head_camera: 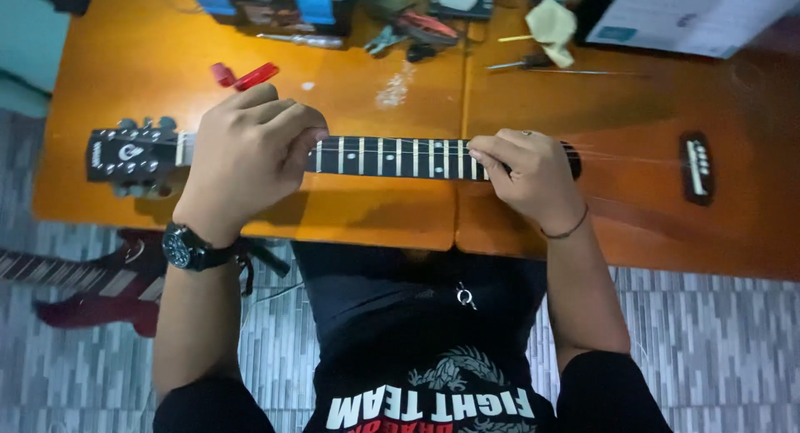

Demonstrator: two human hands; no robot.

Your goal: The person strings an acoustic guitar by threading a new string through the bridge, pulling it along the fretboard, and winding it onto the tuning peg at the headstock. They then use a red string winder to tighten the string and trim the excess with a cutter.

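An acoustic guitar lies flat across an orange table (108,83), its black headstock (129,156) to the left and its brown body (658,191) to the right. My left hand (246,154), with a black wristwatch, rests curled over the neck near the nut, fingers pressing the dark fretboard (392,157). My right hand (529,175) sits at the neck's body end, fingers pinching at the strings by the soundhole. The black bridge (697,168) with white pins shows at the far right.
A red tool (244,75) lies just beyond my left hand. Pliers and cutters (412,31), a screwdriver (302,40) and crumpled paper (552,26) crowd the table's far edge. A red electric guitar (92,287) lies on the tiled floor at left.
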